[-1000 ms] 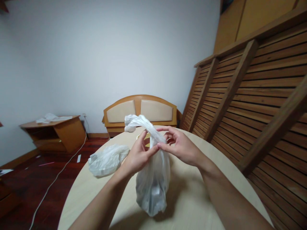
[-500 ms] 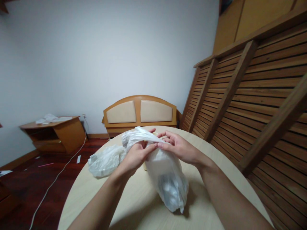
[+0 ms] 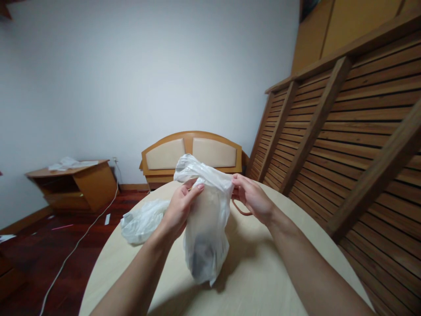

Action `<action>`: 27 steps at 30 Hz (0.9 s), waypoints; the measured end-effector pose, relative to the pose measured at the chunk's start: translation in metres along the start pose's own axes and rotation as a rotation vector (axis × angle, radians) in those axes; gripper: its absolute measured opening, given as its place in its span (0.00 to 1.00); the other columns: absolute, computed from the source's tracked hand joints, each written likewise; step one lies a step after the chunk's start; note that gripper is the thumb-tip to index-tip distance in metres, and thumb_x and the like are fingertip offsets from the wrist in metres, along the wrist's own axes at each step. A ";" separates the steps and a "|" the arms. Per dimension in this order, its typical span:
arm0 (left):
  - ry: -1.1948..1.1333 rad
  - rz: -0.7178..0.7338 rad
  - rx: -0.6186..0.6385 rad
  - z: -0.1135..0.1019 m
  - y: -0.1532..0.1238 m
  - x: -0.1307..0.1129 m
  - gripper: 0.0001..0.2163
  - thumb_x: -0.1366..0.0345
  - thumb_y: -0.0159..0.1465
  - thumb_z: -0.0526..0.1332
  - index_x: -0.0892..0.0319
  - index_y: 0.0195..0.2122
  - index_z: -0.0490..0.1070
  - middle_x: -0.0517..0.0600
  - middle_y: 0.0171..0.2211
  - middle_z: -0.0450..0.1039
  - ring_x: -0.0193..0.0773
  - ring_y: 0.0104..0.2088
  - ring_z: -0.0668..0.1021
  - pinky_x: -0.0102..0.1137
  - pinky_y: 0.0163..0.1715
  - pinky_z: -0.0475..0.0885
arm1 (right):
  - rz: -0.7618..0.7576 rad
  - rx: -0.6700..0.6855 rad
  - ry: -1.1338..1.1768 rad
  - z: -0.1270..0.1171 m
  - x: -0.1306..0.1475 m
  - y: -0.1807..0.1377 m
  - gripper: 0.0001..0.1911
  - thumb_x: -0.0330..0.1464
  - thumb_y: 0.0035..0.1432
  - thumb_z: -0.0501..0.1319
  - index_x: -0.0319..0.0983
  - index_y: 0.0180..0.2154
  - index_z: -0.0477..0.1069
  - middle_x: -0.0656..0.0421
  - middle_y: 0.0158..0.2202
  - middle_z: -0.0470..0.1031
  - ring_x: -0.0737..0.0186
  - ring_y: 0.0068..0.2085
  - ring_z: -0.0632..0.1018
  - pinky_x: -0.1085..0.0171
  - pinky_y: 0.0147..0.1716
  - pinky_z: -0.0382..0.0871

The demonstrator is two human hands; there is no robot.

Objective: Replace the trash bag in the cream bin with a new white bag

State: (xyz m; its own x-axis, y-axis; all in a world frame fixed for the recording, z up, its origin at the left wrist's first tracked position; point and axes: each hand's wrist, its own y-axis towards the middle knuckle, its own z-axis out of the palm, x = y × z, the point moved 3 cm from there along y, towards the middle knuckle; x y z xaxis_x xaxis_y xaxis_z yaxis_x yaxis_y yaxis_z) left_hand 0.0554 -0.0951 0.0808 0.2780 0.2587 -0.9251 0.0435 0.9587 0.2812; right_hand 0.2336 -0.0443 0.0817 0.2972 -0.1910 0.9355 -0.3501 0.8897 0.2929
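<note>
A white plastic bag (image 3: 208,219) hangs between my hands over the round table (image 3: 263,281), its mouth drawn wide and its upper edge flopping away from me. Something darker shows dimly through its lower part; I cannot make out what. My left hand (image 3: 180,206) pinches the left side of the bag's mouth between thumb and fingers. On the other side my right hand (image 3: 251,197) grips the right edge. Behind the right fingers a brown loop (image 3: 241,210) shows, mostly hidden. A second white plastic bag (image 3: 141,223) lies crumpled on the table, left of my left hand.
Beyond the table stands a padded wooden headboard (image 3: 189,151). Slatted wooden panels (image 3: 312,140) lean along the right side. At left a low wooden cabinet (image 3: 88,184) bears white plastic, and a pale cable (image 3: 79,241) runs across the dark red floor.
My hands have moved apart, the right one outward, spreading the bag's mouth. The bag has swung left and hangs more upright. The brown loop has come into view.
</note>
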 end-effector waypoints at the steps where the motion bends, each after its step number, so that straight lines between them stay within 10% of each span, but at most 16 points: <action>1: 0.020 -0.001 0.021 0.002 0.000 0.001 0.24 0.50 0.54 0.72 0.64 0.44 0.78 0.53 0.29 0.80 0.43 0.31 0.81 0.29 0.31 0.73 | -0.012 0.022 -0.020 0.002 0.001 -0.001 0.16 0.44 0.51 0.68 0.40 0.32 0.69 0.63 0.30 0.73 0.64 0.33 0.74 0.65 0.35 0.68; 7: 0.069 0.147 0.056 0.007 0.000 0.002 0.20 0.54 0.56 0.73 0.61 0.45 0.78 0.54 0.42 0.81 0.44 0.44 0.80 0.33 0.47 0.72 | -0.070 0.207 -0.274 0.015 0.006 -0.006 0.21 0.49 0.53 0.70 0.39 0.36 0.75 0.62 0.28 0.74 0.61 0.33 0.75 0.63 0.36 0.69; 19: -0.196 0.439 -0.488 -0.034 0.009 -0.016 0.10 0.62 0.55 0.68 0.60 0.34 0.72 0.43 0.31 0.74 0.30 0.32 0.75 0.22 0.35 0.69 | -0.331 -0.330 -0.084 -0.031 0.030 0.001 0.12 0.43 0.54 0.65 0.42 0.35 0.73 0.61 0.31 0.76 0.62 0.32 0.74 0.65 0.32 0.67; 27: -0.071 0.155 -0.113 -0.005 -0.003 -0.015 0.28 0.60 0.54 0.72 0.55 0.56 0.67 0.48 0.38 0.79 0.35 0.30 0.79 0.27 0.32 0.72 | -0.043 0.049 -0.148 -0.010 0.028 -0.012 0.31 0.44 0.52 0.71 0.43 0.55 0.66 0.59 0.35 0.80 0.62 0.31 0.79 0.66 0.28 0.71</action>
State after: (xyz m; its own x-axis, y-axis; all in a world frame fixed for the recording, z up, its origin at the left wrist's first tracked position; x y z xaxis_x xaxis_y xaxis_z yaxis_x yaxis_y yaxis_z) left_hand 0.0463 -0.1014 0.0921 0.3398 0.3994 -0.8515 -0.1116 0.9161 0.3851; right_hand 0.2551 -0.0560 0.1023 0.1800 -0.2909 0.9397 -0.3843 0.8586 0.3394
